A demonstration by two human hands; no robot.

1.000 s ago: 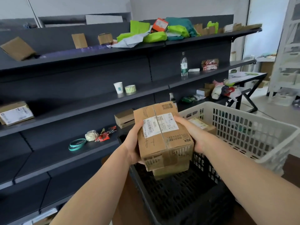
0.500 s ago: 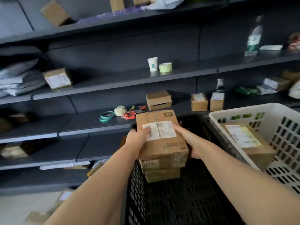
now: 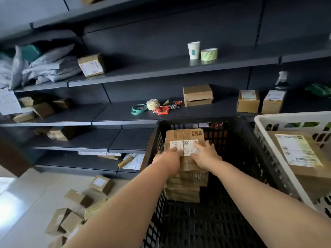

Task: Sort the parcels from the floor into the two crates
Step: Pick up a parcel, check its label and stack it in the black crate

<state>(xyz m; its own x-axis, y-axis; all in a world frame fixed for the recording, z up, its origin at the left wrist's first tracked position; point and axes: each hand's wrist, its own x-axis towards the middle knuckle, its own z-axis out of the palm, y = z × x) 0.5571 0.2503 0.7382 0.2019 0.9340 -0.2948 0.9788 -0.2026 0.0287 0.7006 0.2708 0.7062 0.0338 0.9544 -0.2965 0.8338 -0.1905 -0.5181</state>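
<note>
In the head view, a cardboard parcel [image 3: 184, 136] with a white label is seen on top of a stack of parcels [image 3: 182, 192] inside the black crate [image 3: 240, 122], against the crate's left wall and near its far left corner. The right hand [image 3: 206, 156] is laid flat on the parcel's top, its grip apart, with fingers spread over the label. The left hand [image 3: 168, 158] is placed at the parcel's left edge, fingers across the label. Whether its grip is clamped on the parcel cannot be told. The white crate [image 3: 286, 116] is set just beside the black crate's right wall, and a labelled parcel [image 3: 300, 158] is held in it. More parcels [image 3: 77, 210] are scattered on the floor at lower left. A paper cup [image 3: 193, 50] and a tape roll [image 3: 209, 54] are kept on a dark shelf [image 3: 143, 72] behind.
</note>
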